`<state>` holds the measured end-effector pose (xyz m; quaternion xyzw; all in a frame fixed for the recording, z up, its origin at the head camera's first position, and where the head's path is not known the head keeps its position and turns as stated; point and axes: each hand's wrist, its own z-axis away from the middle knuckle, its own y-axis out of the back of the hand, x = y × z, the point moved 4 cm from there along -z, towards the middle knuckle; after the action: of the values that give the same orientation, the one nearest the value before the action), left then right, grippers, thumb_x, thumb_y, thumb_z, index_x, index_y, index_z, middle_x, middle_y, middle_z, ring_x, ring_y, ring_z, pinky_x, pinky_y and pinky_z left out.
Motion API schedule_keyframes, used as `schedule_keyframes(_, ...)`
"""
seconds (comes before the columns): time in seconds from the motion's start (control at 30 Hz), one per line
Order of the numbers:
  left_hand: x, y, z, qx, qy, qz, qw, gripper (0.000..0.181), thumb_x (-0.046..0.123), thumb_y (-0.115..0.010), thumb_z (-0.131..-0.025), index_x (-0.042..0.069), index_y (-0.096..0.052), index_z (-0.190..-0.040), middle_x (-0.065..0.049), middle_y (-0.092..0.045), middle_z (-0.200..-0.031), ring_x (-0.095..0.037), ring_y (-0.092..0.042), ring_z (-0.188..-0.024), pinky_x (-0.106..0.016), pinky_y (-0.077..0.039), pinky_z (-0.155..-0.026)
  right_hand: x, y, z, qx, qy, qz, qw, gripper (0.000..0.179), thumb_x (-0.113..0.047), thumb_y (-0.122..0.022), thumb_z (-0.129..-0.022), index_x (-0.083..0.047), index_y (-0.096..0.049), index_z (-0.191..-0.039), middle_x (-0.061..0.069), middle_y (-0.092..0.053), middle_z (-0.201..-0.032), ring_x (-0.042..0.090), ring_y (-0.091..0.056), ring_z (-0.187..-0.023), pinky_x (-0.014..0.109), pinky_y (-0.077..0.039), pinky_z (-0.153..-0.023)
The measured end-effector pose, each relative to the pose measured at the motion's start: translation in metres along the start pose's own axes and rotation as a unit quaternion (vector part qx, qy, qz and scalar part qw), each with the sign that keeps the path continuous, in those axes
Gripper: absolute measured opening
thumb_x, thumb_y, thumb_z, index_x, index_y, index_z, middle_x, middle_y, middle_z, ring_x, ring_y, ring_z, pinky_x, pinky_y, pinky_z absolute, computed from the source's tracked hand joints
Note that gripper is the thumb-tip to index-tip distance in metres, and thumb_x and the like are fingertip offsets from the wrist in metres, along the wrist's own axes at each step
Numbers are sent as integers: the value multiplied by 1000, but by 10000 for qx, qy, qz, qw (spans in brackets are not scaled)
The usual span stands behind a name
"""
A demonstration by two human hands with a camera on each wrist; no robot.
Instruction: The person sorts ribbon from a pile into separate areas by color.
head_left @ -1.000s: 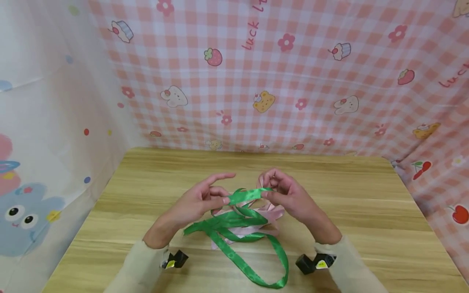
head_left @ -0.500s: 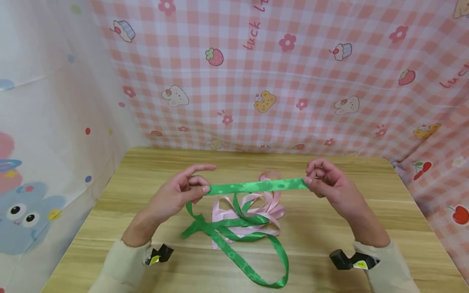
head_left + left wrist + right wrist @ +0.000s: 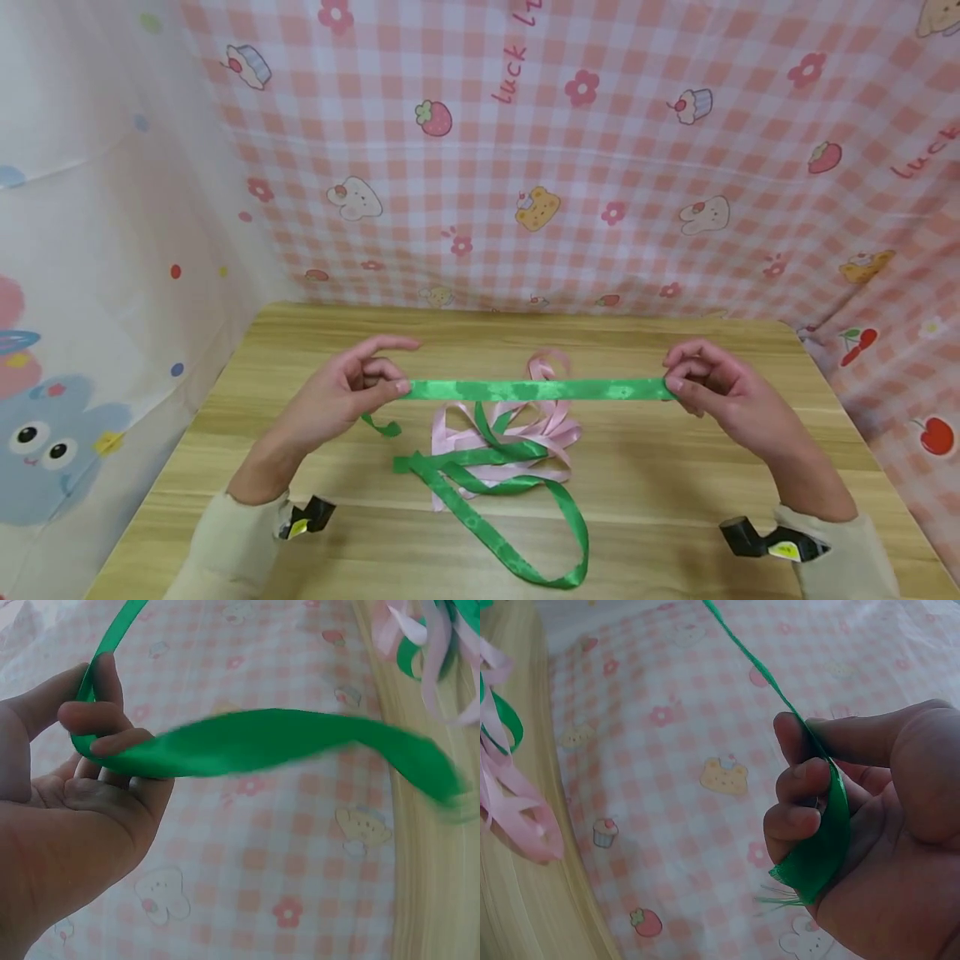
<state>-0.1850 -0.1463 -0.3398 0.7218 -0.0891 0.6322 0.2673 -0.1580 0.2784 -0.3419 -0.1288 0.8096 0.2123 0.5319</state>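
A shiny green ribbon [image 3: 536,390] is stretched straight and level between both hands above the table. My left hand [image 3: 348,387] pinches it between thumb and fingers, index finger pointing out; in the left wrist view a loose tail of the ribbon [image 3: 255,742] hangs from the curled fingers. My right hand [image 3: 723,392] pinches the other end, and the right wrist view shows its frayed tip [image 3: 810,870] lying across the palm. Below the taut length, another stretch of green ribbon [image 3: 517,550] lies in a long loop over a tangled pink ribbon [image 3: 555,433].
The pile of ribbons lies mid-table on a light wooden tabletop [image 3: 247,433]. A pink checked cloth [image 3: 480,167] hangs behind the table, and a white printed cloth [image 3: 90,208] hangs at the left. A black wrist camera [image 3: 772,542] sits on each sleeve.
The hands have moved apart, left hand leftward and right hand rightward, drawing the short green span out into a long taut strip. The ribbon tail by the left hand has come off the pile.
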Motion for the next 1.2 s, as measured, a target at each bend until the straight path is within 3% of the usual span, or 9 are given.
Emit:
schedule_keyframes(0.13, -4, 8, 5, -29, 11, -104, 9999, 44, 10, -61, -99, 15, -50, -141, -9, -68, -100, -12, -51, -75, -28, -43, -63, 1, 12, 8, 343, -217, 337, 9986, 26, 13, -45, -99, -3, -54, -116, 0, -61, -93, 14, -51, -74, 28, -41, -61)
schedule_keyframes(0.27, -7, 16, 9, -47, 0, -177, 9998, 42, 10, -62, -98, 13, -51, -139, -9, -68, -98, -12, -50, -73, -30, -41, -61, 0, 21, 15, 630, -398, 605, 9954, 22, 10, -46, -99, -5, -54, -113, -2, -60, -90, 14, -48, -71, 28, -38, -60)
schedule_keyframes(0.43, -12, 23, 13, -22, 15, -187, 9998, 40, 11, -61, -99, 10, -52, -137, -9, -68, -98, -12, -55, -77, -28, -43, -65, 0, 28, 20, 901, -383, 545, 9937, 21, 11, -47, -99, -4, -54, -112, -2, -60, -87, 17, -40, -67, 33, -29, -58)
schedule_keyframes(0.7, -20, 37, 18, 145, 47, -295, 9994, 39, 12, -62, -98, 10, -52, -136, -4, -69, -95, -15, -51, -72, -30, -42, -61, 4, 41, 27, 1131, -237, 457, 9922, 26, 16, -46, -97, -2, -56, -113, -3, -62, -86, 16, -38, -66, 34, -26, -58)
schedule_keyframes(0.97, -26, 49, 25, 261, -25, -354, 9990, 36, 11, -60, -100, 10, -54, -135, -2, -69, -97, -14, -56, -78, -28, -46, -66, 8, 53, 34, 1378, -187, 38, 9903, 29, 18, -43, -96, -2, -57, -111, -2, -64, -86, 17, -37, -65, 35, -23, -58)
schedule_keyframes(1.2, -35, 61, 30, 383, 45, -271, 9989, 39, 10, -62, -98, 9, -53, -135, 0, -70, -97, -14, -64, -87, -24, -51, -76, 9, 60, 38, 1471, -202, 75, 9889, 24, 15, -44, -98, -3, -56, -110, -2, -63, -85, 18, -37, -64, 35, -23, -58)
